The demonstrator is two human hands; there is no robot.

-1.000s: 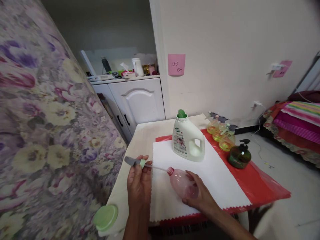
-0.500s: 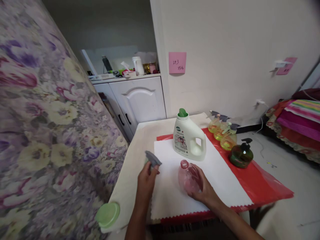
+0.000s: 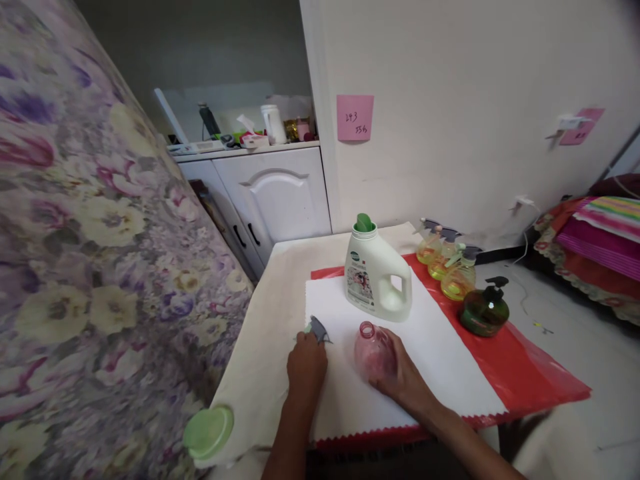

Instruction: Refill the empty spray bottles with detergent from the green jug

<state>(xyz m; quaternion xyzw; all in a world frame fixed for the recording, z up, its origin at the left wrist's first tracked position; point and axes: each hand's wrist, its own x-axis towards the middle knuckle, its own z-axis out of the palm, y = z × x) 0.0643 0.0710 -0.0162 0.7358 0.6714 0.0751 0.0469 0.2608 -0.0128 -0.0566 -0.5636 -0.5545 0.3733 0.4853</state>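
Observation:
My right hand (image 3: 403, 377) is wrapped round the right side of a clear pink bottle (image 3: 371, 353), whose mouth is uncovered. My left hand (image 3: 306, 360) is closed on a grey spray head (image 3: 319, 329), to the left of the bottle and over the left edge of the white sheet (image 3: 345, 407). Behind the pink bottle stands a large pale green detergent jug (image 3: 377, 280) with no cap on; a green spout shows in its neck. The lower part of the spray head is hidden by my fingers.
Several spray bottles with yellow liquid (image 3: 457, 280) and a dark green pump bottle (image 3: 484, 310) stand on the red plastic sheet (image 3: 530, 373) at the right. A green lid (image 3: 209, 430) lies near the table's left front corner, beside a floral curtain (image 3: 115, 280).
My left hand has moved right, closer to the pink bottle, and turned so the spray head points differently. My right hand keeps its hold on the bottle. The view has shifted slightly.

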